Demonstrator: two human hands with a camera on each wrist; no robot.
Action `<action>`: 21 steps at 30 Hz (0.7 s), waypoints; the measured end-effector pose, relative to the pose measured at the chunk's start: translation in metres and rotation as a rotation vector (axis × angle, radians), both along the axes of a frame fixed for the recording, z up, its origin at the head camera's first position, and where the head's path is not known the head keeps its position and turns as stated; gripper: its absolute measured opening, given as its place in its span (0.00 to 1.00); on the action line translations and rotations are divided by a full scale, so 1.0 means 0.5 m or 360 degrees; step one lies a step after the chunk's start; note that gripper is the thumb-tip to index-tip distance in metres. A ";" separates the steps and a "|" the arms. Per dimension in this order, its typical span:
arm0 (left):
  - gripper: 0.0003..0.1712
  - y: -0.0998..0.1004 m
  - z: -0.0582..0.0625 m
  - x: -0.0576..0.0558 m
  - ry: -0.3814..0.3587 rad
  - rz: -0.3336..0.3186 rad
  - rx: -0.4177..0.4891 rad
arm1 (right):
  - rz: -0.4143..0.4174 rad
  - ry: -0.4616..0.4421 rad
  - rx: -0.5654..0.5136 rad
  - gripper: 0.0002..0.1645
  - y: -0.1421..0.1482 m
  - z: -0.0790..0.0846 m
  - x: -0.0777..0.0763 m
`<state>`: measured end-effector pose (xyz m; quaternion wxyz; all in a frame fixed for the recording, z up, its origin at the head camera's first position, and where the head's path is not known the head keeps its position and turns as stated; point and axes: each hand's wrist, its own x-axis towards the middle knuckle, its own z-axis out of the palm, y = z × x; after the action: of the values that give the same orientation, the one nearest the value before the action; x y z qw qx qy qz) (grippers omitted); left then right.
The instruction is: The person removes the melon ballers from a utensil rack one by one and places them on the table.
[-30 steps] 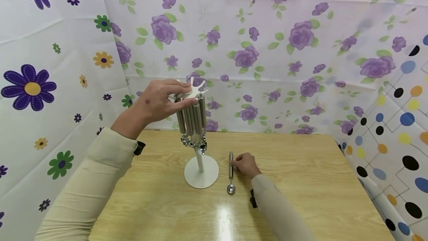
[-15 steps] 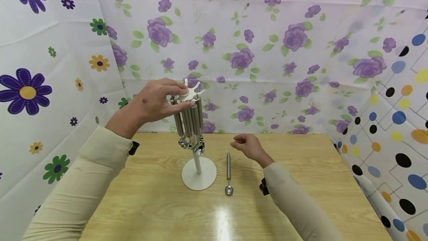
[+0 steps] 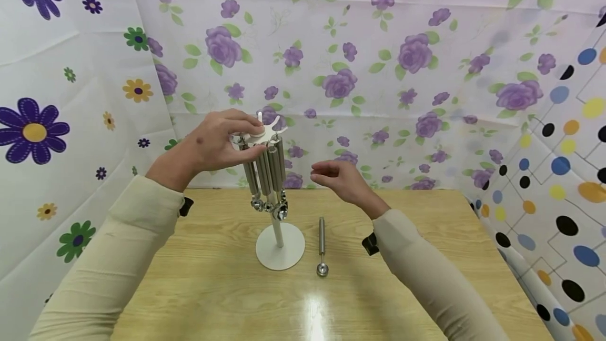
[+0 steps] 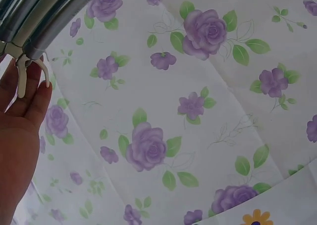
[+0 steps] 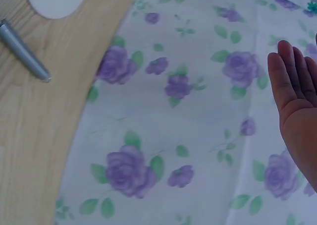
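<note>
My left hand [image 3: 218,141] grips the white top of a hanging rack [image 3: 280,249], thumb along the near side and fingers over the top. From its hooks hang several steel melon ballers [image 3: 265,172], round scoops downward. In the left wrist view, their handles [image 4: 47,19] fill the upper left corner, above the fingers. One more melon baller [image 3: 322,246] lies on the table right of the rack's round base, scoop toward me. My right hand [image 3: 343,180] is raised above the table's back edge, right of the hanging ones, fingers loosely bent and holding nothing.
The wooden table [image 3: 402,257] carries the rack. A flowered cloth [image 3: 379,93] stands behind its back edge, a second patterned cloth [image 3: 71,120] at the left and a dotted one [image 3: 563,199] at the right.
My right hand has let go of the melon baller on the table and risen up and back, toward the rack's height. The left hand keeps its grip on the rack top.
</note>
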<state>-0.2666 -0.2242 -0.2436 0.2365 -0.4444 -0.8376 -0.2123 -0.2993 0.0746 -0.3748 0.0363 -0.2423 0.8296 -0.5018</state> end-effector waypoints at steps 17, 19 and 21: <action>0.18 -0.001 -0.002 0.001 -0.0040 0.0055 0.0007 | 0.0413 0.0064 -0.0276 0.20 -0.102 0.067 0.005; 0.18 -0.002 -0.002 0.003 -0.0045 0.0061 0.0013 | 0.0407 0.0076 -0.0271 0.20 -0.110 0.064 0.004; 0.17 -0.002 -0.002 0.004 -0.0044 0.0069 0.0016 | 0.0393 0.0088 -0.0264 0.20 -0.117 0.062 0.003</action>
<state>-0.2647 -0.2253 -0.2447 0.2316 -0.4219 -0.8492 -0.2175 -0.2978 0.0163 -0.3439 0.0548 -0.3584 0.7498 -0.5534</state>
